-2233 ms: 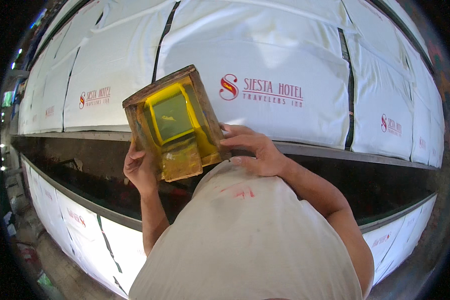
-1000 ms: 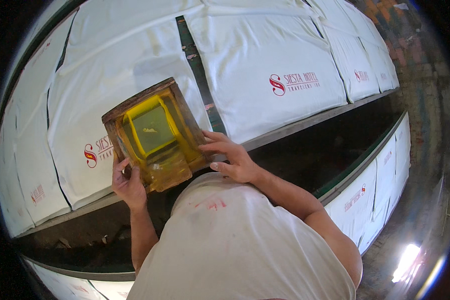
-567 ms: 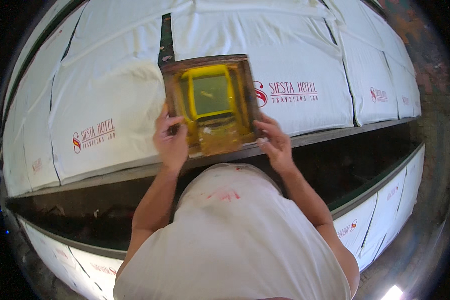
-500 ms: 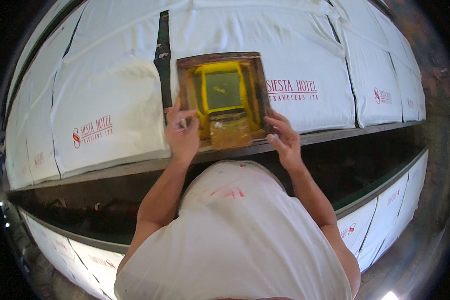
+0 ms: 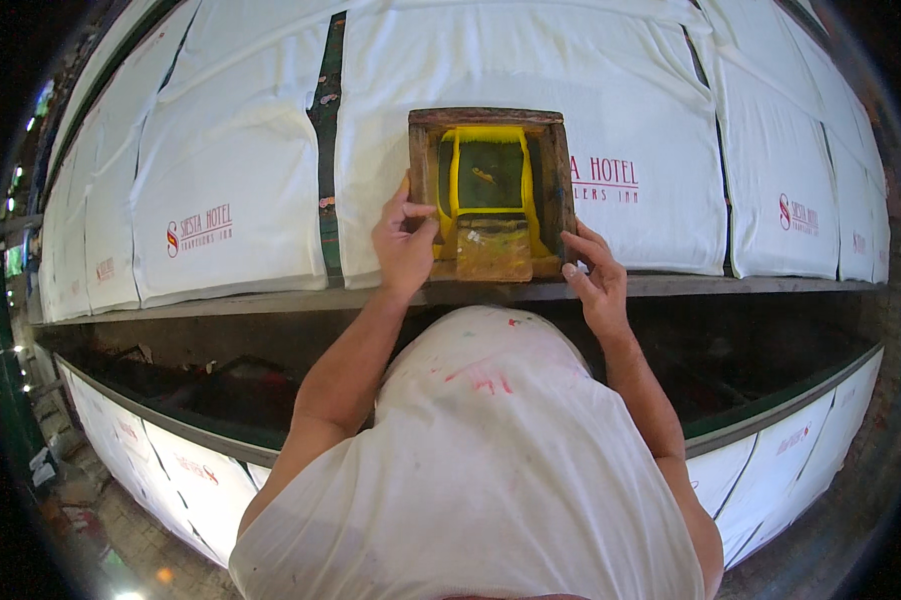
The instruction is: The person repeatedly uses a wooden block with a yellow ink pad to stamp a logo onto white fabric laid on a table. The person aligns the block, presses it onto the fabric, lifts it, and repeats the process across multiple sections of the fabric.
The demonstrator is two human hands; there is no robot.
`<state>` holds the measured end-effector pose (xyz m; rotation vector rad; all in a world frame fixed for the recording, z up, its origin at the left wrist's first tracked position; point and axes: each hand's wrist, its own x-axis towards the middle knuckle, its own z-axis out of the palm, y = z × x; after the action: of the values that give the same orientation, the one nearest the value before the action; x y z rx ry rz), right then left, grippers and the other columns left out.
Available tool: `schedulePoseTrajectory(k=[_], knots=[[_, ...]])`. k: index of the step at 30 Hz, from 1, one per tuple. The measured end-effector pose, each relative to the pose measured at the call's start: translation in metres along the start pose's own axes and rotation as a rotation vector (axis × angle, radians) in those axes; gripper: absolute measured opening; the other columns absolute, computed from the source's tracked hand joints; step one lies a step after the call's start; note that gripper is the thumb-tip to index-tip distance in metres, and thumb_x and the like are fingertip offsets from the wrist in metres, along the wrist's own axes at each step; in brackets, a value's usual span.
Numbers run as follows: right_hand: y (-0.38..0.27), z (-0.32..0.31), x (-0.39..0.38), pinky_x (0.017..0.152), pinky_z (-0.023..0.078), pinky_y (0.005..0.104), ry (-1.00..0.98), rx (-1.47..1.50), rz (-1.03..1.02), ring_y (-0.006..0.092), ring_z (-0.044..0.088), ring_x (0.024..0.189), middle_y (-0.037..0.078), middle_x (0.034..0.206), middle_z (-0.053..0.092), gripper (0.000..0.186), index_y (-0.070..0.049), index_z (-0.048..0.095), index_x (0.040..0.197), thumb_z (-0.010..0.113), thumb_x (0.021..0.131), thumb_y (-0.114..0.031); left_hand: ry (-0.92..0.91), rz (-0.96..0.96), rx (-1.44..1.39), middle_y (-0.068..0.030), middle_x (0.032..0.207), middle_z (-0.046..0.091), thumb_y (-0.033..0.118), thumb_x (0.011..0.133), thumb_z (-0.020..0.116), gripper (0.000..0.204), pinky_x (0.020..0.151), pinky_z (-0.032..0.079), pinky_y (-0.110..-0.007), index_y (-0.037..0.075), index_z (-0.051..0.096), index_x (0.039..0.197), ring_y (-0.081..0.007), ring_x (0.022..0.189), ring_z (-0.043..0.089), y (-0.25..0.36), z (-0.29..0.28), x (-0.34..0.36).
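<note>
A small wooden screen-printing frame (image 5: 486,117) is in front of me, over the near edge of a white cloth (image 5: 390,75) with red print. Yellow ink borders the dark mesh (image 5: 491,180) inside it, and an amber squeegee-like block (image 5: 493,254) leans at its near end. My left hand (image 5: 407,243) grips the frame's left side, thumb and fingers bent. On the right side, my right hand (image 5: 595,278) holds it, with whitish residue on the fingertips. The frame covers part of the cloth's red print. Whether it rests on the cloth or hovers just above, I cannot tell.
More white cloths (image 5: 235,190) with red prints lie side by side on the long table, dark gaps between them. The table's edge (image 5: 730,287) runs in front of me. Behind me, past a dark aisle, a second table carries similar cloths (image 5: 760,470).
Both hands have carried the frame to the right, away from the dark gap and over part of the red print. It sits straighter now, and my view has shifted.
</note>
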<state>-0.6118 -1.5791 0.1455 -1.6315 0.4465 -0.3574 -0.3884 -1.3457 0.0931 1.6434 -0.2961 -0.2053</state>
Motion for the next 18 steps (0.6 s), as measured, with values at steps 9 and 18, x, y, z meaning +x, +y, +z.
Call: schedulePoseTrajectory(k=[9, 18], knots=[[-0.006, 0.006, -0.002, 0.131, 0.034, 0.0452, 0.061, 0.01, 0.056, 0.0306, 0.047, 0.156, 0.021, 0.167, 0.052, 0.049, 0.002, 0.071, 0.145, 0.069, 0.097, -0.005, -0.032, 0.095, 0.083, -0.0044, 0.104, 0.075, -0.008, 0.091, 0.073, 0.074, 0.083, 0.056, -0.027, 0.004, 0.056, 0.162, -0.0109, 0.093, 0.067, -0.014, 0.001, 0.005], [-0.006, 0.023, -0.007, 0.127, 0.041, 0.0452, 0.193, -0.135, -0.01, 0.0305, 0.052, 0.153, 0.019, 0.164, 0.057, 0.046, 0.0, 0.073, 0.142, 0.072, 0.097, 0.0, -0.099, 0.074, 0.121, -0.0049, 0.101, 0.075, -0.011, 0.09, 0.071, 0.084, 0.085, 0.057, -0.027, 0.008, 0.049, 0.168, -0.0112, 0.093, 0.069, -0.002, 0.002, 0.005]])
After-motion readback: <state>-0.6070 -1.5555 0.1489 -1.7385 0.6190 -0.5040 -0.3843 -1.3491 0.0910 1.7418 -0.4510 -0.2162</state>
